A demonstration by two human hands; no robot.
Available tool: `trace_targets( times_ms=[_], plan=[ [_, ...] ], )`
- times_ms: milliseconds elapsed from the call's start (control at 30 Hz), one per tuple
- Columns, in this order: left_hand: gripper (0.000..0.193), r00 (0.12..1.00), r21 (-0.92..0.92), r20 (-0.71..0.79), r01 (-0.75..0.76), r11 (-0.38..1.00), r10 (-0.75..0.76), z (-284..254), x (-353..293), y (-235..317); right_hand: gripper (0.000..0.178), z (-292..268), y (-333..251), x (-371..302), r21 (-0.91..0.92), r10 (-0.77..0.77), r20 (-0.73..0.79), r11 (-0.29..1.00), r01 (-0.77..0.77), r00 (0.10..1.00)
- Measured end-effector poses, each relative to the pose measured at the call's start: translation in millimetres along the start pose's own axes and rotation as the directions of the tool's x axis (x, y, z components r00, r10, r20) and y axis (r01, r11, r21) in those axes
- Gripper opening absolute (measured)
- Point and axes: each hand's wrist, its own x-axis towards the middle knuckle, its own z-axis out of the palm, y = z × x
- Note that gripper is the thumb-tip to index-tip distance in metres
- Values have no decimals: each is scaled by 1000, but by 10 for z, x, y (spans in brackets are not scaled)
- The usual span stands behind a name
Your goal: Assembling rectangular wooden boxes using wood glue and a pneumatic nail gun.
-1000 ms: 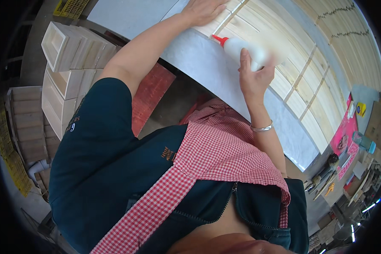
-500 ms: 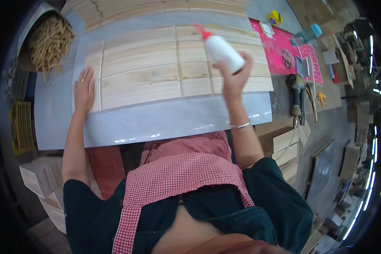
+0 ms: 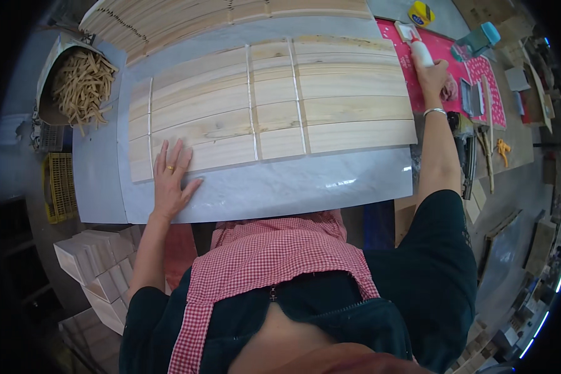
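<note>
A row of pale wooden boards (image 3: 349, 109) lies side by side across the work table. Three white lines (image 3: 254, 118) that look like glue run across the boards. My left hand (image 3: 171, 187) is open, its spread fingers resting on the front edge of the boards near the left end. At the far right, my right hand (image 3: 432, 78) is wrapped round a white squeeze bottle (image 3: 422, 56) with a red nozzle. The bottle is tilted, nozzle pointing away from me, close to a small pale tray (image 3: 407, 32) on a pink cloth (image 3: 397, 56).
More boards (image 3: 199, 26) lie along the back. At the left stands a bag (image 3: 45, 93) of thin wooden strips (image 3: 84, 84). To the right are a yellow tub (image 3: 421, 12), a teal-lidded container (image 3: 480, 40), a crumpled rag (image 3: 449, 89), a power tool (image 3: 461, 128) and an orange clamp-like item (image 3: 503, 151).
My right hand has carried the squeeze bottle from above the boards to the pink cloth at the right. My left hand has slid to the right and nearer me along the boards, fingers now spread.
</note>
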Motion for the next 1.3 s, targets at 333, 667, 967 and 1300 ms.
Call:
trace_targets(
  times_ms=[333,667,967,1300],
  plan=[
    [56,993,123,-93,77,989,-66,207,-16,50,60,-997,-191,-1951,83,-742,418,605,792,523],
    [51,980,207,-177,130,970,-93,245,271,11,55,-679,-146,-1954,-23,-740,388,589,808,550],
    [43,997,227,-57,71,971,-60,-212,-452,-394,38,-1448,-222,-1905,95,-646,665,572,814,376],
    [20,994,-31,84,65,997,-63,-573,-318,-66,29,-1274,-437,-1694,-199,-538,494,695,691,683]
  ],
)
